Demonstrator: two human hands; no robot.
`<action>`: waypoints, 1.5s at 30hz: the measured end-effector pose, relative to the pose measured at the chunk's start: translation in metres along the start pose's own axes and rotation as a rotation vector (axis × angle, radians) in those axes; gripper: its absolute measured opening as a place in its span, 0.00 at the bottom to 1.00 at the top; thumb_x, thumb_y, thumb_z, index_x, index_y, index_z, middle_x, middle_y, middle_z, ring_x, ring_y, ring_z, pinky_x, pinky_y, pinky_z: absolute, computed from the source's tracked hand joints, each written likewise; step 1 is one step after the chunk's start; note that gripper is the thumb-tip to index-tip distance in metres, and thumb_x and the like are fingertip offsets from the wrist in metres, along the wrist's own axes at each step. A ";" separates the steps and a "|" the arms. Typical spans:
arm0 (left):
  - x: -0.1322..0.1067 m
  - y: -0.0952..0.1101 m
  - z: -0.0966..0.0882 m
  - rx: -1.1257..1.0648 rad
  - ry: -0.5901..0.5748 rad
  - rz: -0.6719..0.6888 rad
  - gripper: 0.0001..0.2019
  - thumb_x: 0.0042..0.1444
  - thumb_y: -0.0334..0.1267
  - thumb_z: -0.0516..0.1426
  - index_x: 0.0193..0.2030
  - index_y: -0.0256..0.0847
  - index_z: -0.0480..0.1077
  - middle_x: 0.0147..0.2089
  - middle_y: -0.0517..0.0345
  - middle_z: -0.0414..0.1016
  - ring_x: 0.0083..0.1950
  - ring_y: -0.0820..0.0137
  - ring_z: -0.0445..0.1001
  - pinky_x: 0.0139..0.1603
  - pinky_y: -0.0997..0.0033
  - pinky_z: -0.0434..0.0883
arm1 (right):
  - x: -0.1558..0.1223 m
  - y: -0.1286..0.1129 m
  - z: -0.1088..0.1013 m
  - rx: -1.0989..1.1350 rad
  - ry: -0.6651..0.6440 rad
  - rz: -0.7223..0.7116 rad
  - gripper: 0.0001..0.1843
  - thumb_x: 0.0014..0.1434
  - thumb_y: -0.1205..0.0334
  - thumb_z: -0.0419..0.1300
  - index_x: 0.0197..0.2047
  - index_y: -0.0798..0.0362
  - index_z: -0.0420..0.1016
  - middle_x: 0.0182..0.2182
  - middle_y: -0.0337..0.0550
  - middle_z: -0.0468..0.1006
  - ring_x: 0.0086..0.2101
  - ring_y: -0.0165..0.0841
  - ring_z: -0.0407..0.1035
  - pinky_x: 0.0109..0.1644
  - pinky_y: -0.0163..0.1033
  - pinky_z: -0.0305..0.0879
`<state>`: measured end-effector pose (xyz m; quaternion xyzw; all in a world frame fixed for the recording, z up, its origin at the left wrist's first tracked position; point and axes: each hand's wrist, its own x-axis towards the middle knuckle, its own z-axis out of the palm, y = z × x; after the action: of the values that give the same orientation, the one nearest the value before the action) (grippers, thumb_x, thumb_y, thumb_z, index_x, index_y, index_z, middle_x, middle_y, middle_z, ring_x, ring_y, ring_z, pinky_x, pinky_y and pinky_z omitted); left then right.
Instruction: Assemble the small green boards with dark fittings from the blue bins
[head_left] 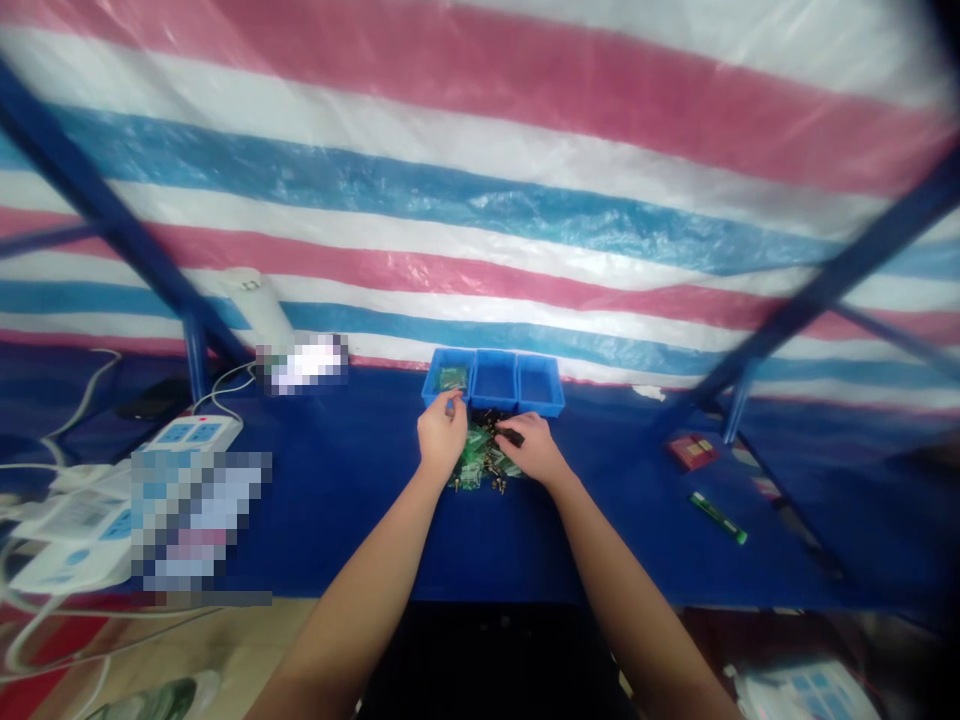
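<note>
Nearest stuff first: loose brass-coloured parts [499, 486] at the near edge of the heap, on the person's side of the R fingers & a bit L of them. Just beyond, the green packets [472, 462], jumbled w/ the small parts, lie between the two hands: R & nearer the body from the L fingertips, L of the R ones. No single long axis, pkts lie every which way; too small to tell more.

R hand [536, 447] is nearer the heap, fingers curled down at its R side over dark bits; can't tell if they're pinching one. L hand [442, 436] sits farther fwd, thumb & fingers drawn close at the front of the L blue bin [430, 393]; can't tell what, if anything, is between them. More green pkts [452, 379] in that bin, just past the L fingertips.

Middle bin [495, 380] is fwd of the heap, R of the L fingers; R bin [539, 384] is straight fwd of the R fingers. Farthest: striped sheeting [480, 210], well beyond both hands.
</note>
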<state>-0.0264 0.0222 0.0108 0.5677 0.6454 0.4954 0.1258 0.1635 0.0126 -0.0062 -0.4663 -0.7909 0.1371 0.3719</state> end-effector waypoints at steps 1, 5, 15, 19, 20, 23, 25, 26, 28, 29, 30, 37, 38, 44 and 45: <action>0.000 -0.001 0.001 -0.010 -0.006 0.026 0.12 0.61 0.41 0.52 0.44 0.43 0.76 0.31 0.58 0.80 0.31 0.68 0.78 0.39 0.70 0.72 | 0.000 0.000 0.001 -0.042 -0.025 0.015 0.10 0.55 0.60 0.64 0.41 0.48 0.80 0.39 0.45 0.81 0.45 0.41 0.69 0.53 0.50 0.59; -0.001 -0.003 0.004 -0.074 -0.030 0.135 0.10 0.61 0.39 0.53 0.41 0.43 0.76 0.35 0.57 0.81 0.34 0.68 0.79 0.38 0.71 0.72 | -0.001 -0.001 0.001 -0.079 -0.091 0.050 0.09 0.55 0.61 0.65 0.40 0.47 0.80 0.39 0.43 0.81 0.44 0.40 0.68 0.53 0.49 0.55; -0.008 0.000 0.010 -0.075 -0.183 0.244 0.10 0.61 0.37 0.53 0.43 0.43 0.75 0.36 0.58 0.81 0.32 0.70 0.78 0.35 0.73 0.73 | -0.001 -0.006 0.006 -0.197 -0.136 0.052 0.10 0.54 0.63 0.63 0.41 0.47 0.80 0.38 0.44 0.81 0.44 0.41 0.66 0.49 0.46 0.52; -0.010 0.001 0.010 -0.070 -0.205 0.287 0.11 0.61 0.37 0.53 0.44 0.43 0.75 0.38 0.57 0.81 0.35 0.70 0.78 0.38 0.73 0.73 | -0.001 -0.009 0.004 -0.198 -0.138 0.023 0.10 0.55 0.64 0.62 0.42 0.47 0.80 0.38 0.43 0.81 0.44 0.40 0.65 0.48 0.45 0.52; -0.011 0.001 0.010 -0.072 -0.207 0.298 0.10 0.61 0.37 0.53 0.44 0.43 0.75 0.38 0.57 0.81 0.35 0.70 0.78 0.39 0.72 0.73 | -0.001 -0.010 0.003 -0.194 -0.136 0.018 0.10 0.55 0.64 0.62 0.42 0.47 0.80 0.38 0.43 0.81 0.44 0.40 0.66 0.49 0.45 0.52; -0.012 0.002 0.010 -0.066 -0.211 0.325 0.10 0.61 0.36 0.53 0.43 0.43 0.75 0.39 0.57 0.80 0.36 0.70 0.78 0.40 0.72 0.73 | -0.001 -0.012 0.002 -0.187 -0.126 0.028 0.12 0.54 0.66 0.62 0.42 0.47 0.80 0.37 0.43 0.81 0.44 0.40 0.66 0.50 0.46 0.52; -0.013 0.004 0.010 -0.055 -0.217 0.340 0.10 0.61 0.36 0.53 0.44 0.44 0.75 0.39 0.57 0.80 0.36 0.69 0.77 0.41 0.71 0.73 | -0.001 -0.013 0.002 -0.191 -0.118 0.043 0.13 0.53 0.67 0.61 0.42 0.47 0.80 0.37 0.43 0.81 0.43 0.40 0.67 0.50 0.45 0.52; -0.014 0.004 0.010 -0.049 -0.221 0.347 0.10 0.61 0.36 0.53 0.44 0.44 0.75 0.40 0.57 0.80 0.37 0.69 0.77 0.41 0.71 0.73 | -0.001 -0.013 0.002 -0.192 -0.114 0.049 0.14 0.54 0.68 0.61 0.43 0.47 0.80 0.37 0.44 0.81 0.43 0.40 0.67 0.50 0.45 0.52; -0.014 0.005 0.010 -0.045 -0.225 0.359 0.11 0.61 0.36 0.52 0.44 0.44 0.75 0.40 0.57 0.80 0.38 0.69 0.78 0.42 0.70 0.73 | -0.001 -0.013 0.002 -0.193 -0.112 0.054 0.15 0.54 0.68 0.60 0.44 0.47 0.79 0.37 0.44 0.81 0.42 0.39 0.68 0.50 0.45 0.53; -0.015 0.005 0.010 -0.048 -0.226 0.364 0.11 0.61 0.36 0.52 0.44 0.44 0.75 0.40 0.57 0.80 0.39 0.68 0.78 0.42 0.70 0.73 | -0.001 -0.013 0.002 -0.192 -0.113 0.055 0.16 0.54 0.67 0.61 0.45 0.46 0.79 0.37 0.44 0.81 0.42 0.40 0.68 0.50 0.45 0.53; -0.015 0.006 0.010 -0.052 -0.227 0.368 0.11 0.61 0.36 0.52 0.44 0.44 0.75 0.40 0.56 0.80 0.39 0.68 0.78 0.42 0.69 0.74 | -0.001 -0.013 0.002 -0.190 -0.114 0.055 0.16 0.53 0.67 0.61 0.46 0.46 0.78 0.37 0.43 0.81 0.43 0.40 0.68 0.50 0.45 0.53; -0.016 0.007 0.011 -0.054 -0.225 0.378 0.10 0.61 0.35 0.53 0.43 0.44 0.75 0.40 0.56 0.80 0.38 0.68 0.78 0.42 0.69 0.74 | 0.000 -0.011 0.003 -0.143 -0.097 0.075 0.12 0.55 0.67 0.60 0.42 0.46 0.79 0.36 0.42 0.81 0.43 0.40 0.68 0.48 0.45 0.54; -0.016 0.007 0.011 -0.053 -0.225 0.380 0.10 0.61 0.35 0.53 0.43 0.44 0.75 0.41 0.56 0.80 0.39 0.68 0.78 0.42 0.69 0.74 | 0.000 -0.011 0.003 -0.120 -0.082 0.078 0.13 0.54 0.68 0.60 0.42 0.46 0.79 0.36 0.42 0.81 0.42 0.39 0.69 0.48 0.44 0.55; -0.017 0.007 0.011 -0.043 -0.244 0.404 0.10 0.61 0.35 0.53 0.44 0.44 0.75 0.40 0.56 0.80 0.42 0.66 0.78 0.46 0.66 0.74 | 0.000 -0.009 0.008 -0.075 -0.048 0.082 0.16 0.54 0.67 0.60 0.47 0.47 0.77 0.40 0.41 0.81 0.43 0.39 0.69 0.48 0.43 0.57; -0.017 0.007 0.011 -0.046 -0.244 0.410 0.10 0.61 0.35 0.53 0.44 0.44 0.75 0.40 0.55 0.80 0.42 0.66 0.78 0.46 0.66 0.74 | 0.000 -0.009 0.009 -0.119 -0.068 0.087 0.16 0.54 0.66 0.61 0.46 0.46 0.77 0.40 0.41 0.81 0.44 0.40 0.68 0.48 0.44 0.56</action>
<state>-0.0085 0.0125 0.0040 0.7393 0.4854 0.4529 0.1124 0.1510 0.0087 -0.0072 -0.5166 -0.7888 0.1214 0.3102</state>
